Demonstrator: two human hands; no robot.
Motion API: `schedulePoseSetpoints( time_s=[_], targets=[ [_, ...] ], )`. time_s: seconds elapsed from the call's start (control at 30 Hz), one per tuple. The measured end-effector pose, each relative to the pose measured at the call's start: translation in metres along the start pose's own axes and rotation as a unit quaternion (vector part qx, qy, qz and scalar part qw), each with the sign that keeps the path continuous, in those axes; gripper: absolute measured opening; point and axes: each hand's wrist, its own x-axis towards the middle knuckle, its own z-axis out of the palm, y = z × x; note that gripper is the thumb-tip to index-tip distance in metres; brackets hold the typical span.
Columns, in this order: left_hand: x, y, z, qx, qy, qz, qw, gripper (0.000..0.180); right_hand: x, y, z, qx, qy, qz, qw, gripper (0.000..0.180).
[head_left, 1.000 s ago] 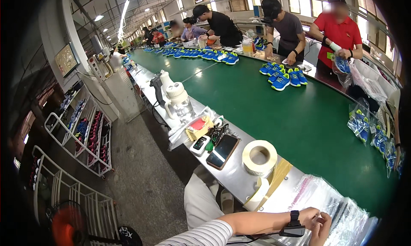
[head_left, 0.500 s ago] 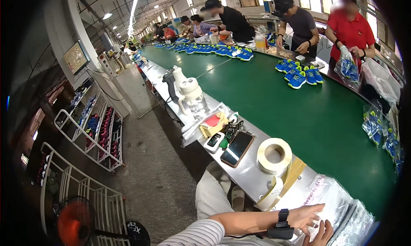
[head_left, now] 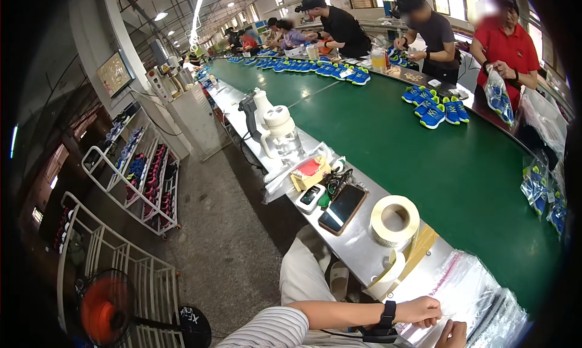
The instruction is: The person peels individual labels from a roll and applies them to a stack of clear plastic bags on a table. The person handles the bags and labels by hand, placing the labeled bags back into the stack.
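Observation:
My left hand (head_left: 419, 311), a dark band round its wrist, is closed with fingertips drawn together. Close beside it, my right hand (head_left: 451, 334) is closed too, only partly in view at the lower edge. Whatever their fingers pinch, if anything, is too small to make out. Both hands are above a stack of clear plastic bags (head_left: 470, 281) on the metal ledge (head_left: 357, 251). Nearby on the ledge stands a roll of pale labels (head_left: 378, 228), its loose strip (head_left: 388, 278) curling toward me.
A phone (head_left: 343, 208), a small white device (head_left: 310, 198), a yellow box (head_left: 310, 173) and a white jug (head_left: 280, 125) line the ledge. Beyond runs a green conveyor belt (head_left: 364, 136) with blue shoes (head_left: 431, 115). Co-workers stand opposite. Racks (head_left: 130, 184) and an orange fan (head_left: 100, 314) are left.
My left hand's spread fingers have closed, and my right hand has drawn in and down slightly. Across the belt, the red-shirted person's bagged shoes have shifted.

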Motion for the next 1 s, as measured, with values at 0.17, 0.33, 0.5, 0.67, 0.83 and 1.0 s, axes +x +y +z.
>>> schedulePoseSetpoints(
  time_s=[0.17, 0.33, 0.5, 0.67, 0.83, 1.0],
  targets=[
    [-0.004, 0.022, 0.010, 0.053, 0.051, -0.052, 0.996, 0.067, -0.008, 0.067, -0.013, 0.276, 0.052, 0.192, 0.940, 0.022],
    [0.006, -0.004, -0.010, 0.044, 0.057, -0.043, 0.996, 0.046, 0.002, 0.088, -0.026, 0.230, 0.166, 0.179, 0.942, 0.012],
    [-0.006, 0.026, 0.017, 0.031, 0.123, 0.008, 0.992, 0.060, 0.001, 0.091, -0.053, 0.485, 0.204, 0.282, 0.803, 0.013],
    [-0.010, 0.011, 0.011, 0.038, 0.086, 0.027, 0.995, 0.057, -0.047, 0.131, -0.095, 0.408, 0.342, 0.385, 0.754, 0.014],
    [-0.079, 0.018, 0.009, 0.169, 0.243, 0.193, 0.936, 0.040, -0.126, 0.172, -0.114, 0.235, 0.511, 0.439, 0.701, 0.020],
    [-0.110, 0.019, -0.039, 0.497, 0.480, 0.206, 0.693, 0.050, -0.049, 0.071, -0.092, -0.137, 0.374, 0.075, 0.914, 0.020]
  ],
)
